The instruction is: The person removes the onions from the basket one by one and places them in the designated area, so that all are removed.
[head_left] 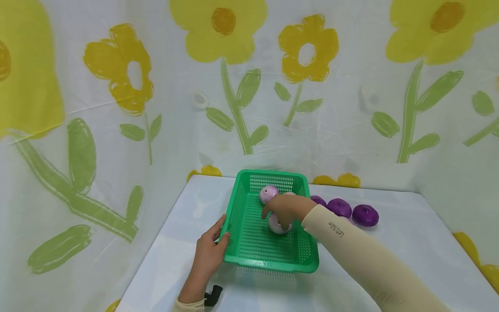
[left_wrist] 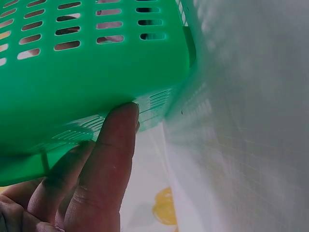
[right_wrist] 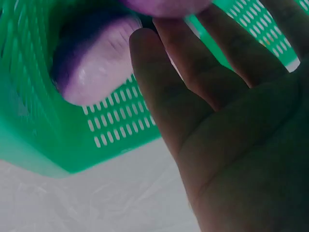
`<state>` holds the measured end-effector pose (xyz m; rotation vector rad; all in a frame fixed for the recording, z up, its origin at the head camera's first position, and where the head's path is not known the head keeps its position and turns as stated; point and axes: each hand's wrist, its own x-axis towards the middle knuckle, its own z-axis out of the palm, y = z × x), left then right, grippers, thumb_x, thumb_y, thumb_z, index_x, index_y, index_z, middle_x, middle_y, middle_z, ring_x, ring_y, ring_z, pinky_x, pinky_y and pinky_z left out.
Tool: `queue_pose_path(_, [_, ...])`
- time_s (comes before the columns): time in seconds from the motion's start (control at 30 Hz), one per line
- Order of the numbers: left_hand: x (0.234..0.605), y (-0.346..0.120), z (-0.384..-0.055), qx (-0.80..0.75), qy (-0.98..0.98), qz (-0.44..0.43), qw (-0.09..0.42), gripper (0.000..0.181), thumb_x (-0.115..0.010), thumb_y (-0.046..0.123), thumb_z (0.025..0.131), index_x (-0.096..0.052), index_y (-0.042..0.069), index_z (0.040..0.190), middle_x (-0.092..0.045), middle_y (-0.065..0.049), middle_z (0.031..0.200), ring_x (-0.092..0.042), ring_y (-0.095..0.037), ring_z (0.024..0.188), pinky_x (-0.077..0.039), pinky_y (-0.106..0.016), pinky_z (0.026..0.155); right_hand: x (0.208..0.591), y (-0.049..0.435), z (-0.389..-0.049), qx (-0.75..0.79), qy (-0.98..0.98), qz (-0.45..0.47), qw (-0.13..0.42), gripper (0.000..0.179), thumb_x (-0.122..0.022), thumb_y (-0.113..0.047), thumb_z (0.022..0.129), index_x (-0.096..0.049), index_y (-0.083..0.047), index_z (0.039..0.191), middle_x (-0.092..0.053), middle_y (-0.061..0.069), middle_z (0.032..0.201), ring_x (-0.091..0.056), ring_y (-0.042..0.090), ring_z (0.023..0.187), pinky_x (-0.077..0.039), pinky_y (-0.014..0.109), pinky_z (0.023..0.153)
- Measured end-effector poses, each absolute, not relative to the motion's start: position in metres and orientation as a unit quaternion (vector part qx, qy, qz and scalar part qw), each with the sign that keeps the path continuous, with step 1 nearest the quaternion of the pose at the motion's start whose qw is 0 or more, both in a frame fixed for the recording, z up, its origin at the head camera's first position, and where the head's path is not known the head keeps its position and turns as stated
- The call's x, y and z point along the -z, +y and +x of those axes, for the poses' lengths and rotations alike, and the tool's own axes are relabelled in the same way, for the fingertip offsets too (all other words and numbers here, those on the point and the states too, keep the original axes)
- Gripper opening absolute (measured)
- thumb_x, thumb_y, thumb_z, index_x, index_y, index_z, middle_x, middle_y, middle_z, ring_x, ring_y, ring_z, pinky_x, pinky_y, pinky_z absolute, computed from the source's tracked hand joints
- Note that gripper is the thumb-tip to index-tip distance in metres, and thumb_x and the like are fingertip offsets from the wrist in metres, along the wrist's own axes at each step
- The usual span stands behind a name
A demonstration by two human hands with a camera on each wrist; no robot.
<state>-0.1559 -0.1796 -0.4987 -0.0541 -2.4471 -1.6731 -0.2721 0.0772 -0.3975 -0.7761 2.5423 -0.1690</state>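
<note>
A green plastic basket with slotted walls sits in the middle of the table. My left hand grips its left rim, thumb over the edge; in the left wrist view, the fingers lie against the basket's outer side. My right hand reaches into the basket, above a pale purple onion. Its fingers are extended in the right wrist view, the tips at an onion along the top edge; the thumb is out of that view. Another onion lies farther back, with one partly hidden behind my hand.
To the right of the basket, several purple onions lie on the white table, among them a dark one; my right forearm partly covers the group. A flower-printed curtain encloses the table's back and sides.
</note>
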Motion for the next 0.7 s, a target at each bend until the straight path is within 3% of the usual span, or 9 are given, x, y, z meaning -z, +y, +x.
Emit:
queue_pose_path(0.2, [0.4989,-0.1778,-0.1566,0.559,-0.824,-0.018,0.094,0.055,-0.065,0.013,0.106,-0.05,0.016,0.159,-0.063,-0.016,0.143,-0.071,-0.03,0.113,-0.057,-0.031,0.064,0.4015,0.0782,-0.267,0.031,0.935,-0.274,0.225,0.058,-0.087,-0.002,0.084,-0.077,-0.036,0.13,-0.071,-0.01,0.119,-0.058,0.021,0.104,-0.06,0.047,0.085])
queue_pose_path(0.47, [0.4968,-0.1773,-0.1548,0.559,-0.824,-0.025,0.093,0.055,-0.065,0.014,0.106,-0.05,0.016,0.159,-0.063,-0.017,0.143,-0.07,-0.032,0.115,-0.057,-0.03,0.066,0.406,0.0808,-0.2664,0.029,0.94,-0.243,0.237,0.066,-0.094,-0.002,0.077,-0.077,-0.038,0.129,-0.071,-0.01,0.12,-0.064,0.02,0.108,-0.058,0.056,0.09])
queue_pose_path(0.7, [0.4972,-0.1781,-0.1548,0.562,-0.822,-0.022,0.091,0.055,-0.065,0.014,0.106,-0.05,0.018,0.159,-0.062,-0.018,0.144,-0.074,-0.026,0.101,-0.056,-0.03,0.061,0.4049,0.0854,-0.2693,0.044,0.935,-0.267,0.228,0.067,-0.096,-0.007,0.076,-0.075,-0.039,0.132,-0.069,-0.01,0.122,-0.061,0.02,0.11,-0.058,0.053,0.092])
